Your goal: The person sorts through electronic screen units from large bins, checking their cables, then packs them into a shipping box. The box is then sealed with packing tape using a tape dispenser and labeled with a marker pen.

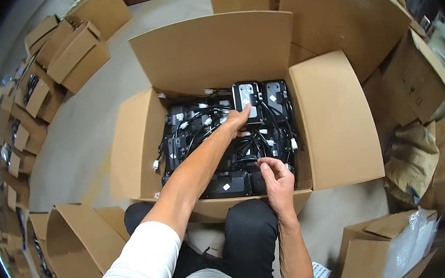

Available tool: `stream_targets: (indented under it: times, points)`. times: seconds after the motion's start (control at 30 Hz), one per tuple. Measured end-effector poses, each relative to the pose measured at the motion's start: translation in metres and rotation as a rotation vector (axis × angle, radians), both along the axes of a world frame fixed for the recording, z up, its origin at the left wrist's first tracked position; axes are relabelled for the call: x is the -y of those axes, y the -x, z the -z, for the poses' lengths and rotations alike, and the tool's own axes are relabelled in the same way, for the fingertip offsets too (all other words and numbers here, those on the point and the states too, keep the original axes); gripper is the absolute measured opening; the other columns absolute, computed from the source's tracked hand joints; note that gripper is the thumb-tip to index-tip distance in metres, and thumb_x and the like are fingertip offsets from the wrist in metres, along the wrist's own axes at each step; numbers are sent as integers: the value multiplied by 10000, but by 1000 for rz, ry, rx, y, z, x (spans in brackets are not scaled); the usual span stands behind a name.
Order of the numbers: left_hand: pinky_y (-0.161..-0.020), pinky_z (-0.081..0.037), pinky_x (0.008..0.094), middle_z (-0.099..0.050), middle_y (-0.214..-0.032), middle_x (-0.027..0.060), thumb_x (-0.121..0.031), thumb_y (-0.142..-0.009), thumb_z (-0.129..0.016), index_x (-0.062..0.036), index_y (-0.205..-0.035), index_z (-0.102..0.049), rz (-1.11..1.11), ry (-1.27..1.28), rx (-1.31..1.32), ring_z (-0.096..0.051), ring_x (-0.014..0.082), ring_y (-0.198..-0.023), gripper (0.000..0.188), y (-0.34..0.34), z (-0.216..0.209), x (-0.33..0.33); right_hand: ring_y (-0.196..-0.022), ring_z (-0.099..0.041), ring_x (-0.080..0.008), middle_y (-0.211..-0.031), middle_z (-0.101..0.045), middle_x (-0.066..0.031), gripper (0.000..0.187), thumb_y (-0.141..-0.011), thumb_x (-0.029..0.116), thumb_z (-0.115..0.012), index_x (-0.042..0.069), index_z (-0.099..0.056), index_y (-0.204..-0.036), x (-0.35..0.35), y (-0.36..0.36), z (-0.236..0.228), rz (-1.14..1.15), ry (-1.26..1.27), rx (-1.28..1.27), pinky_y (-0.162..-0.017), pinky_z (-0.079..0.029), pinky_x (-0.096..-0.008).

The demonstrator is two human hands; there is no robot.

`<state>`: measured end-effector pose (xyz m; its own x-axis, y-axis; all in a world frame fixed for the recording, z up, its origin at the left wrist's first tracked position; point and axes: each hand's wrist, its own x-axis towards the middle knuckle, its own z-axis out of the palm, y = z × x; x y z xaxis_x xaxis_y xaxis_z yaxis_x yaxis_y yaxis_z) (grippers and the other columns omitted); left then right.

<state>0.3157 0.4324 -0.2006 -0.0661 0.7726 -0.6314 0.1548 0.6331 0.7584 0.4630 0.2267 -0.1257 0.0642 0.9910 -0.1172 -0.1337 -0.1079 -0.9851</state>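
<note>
In front of me an open cardboard box holds several flat black rectangular units with black cables and small white plugs. My left hand is closed on the near edge of one black unit, its thumb over a pale panel on top. That unit lies at the far side of the box, beside another black unit. Nearer to me, my right hand is over the box's near right part, thumb and forefinger pinched at a black cable. A black unit with a white sticker lies along the near wall.
The box's flaps stand spread outward. Large cartons rise behind it at the right. A carton with clear plastic wrap stands at the lower right, and an open carton at the lower left. More cartons line the left.
</note>
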Motion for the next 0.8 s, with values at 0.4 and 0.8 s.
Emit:
stream_targets:
  times: [0.4, 0.8]
  points:
    - [-815, -540, 264, -708, -1033, 103, -303, -979, -628, 34, -1304, -574, 144, -664, -29, -663, 131, -891, 471, 307, -267, 264, -965, -660, -172, -1055, -698, -110, 265, -993, 180, -610, -29, -654, -1151, -25, -35, 37, -132, 5, 242, -865, -527, -278]
    - [-542, -524, 264, -669, -761, 25, -220, -862, -733, -58, -908, -683, -1358, 74, -344, -632, 108, -631, 176, 533, 44, 702, -1035, -646, -308, -1127, -680, -202, 422, -971, 285, -635, -90, -634, -1166, -3, 22, -17, -277, 136, 614, -942, -521, -399]
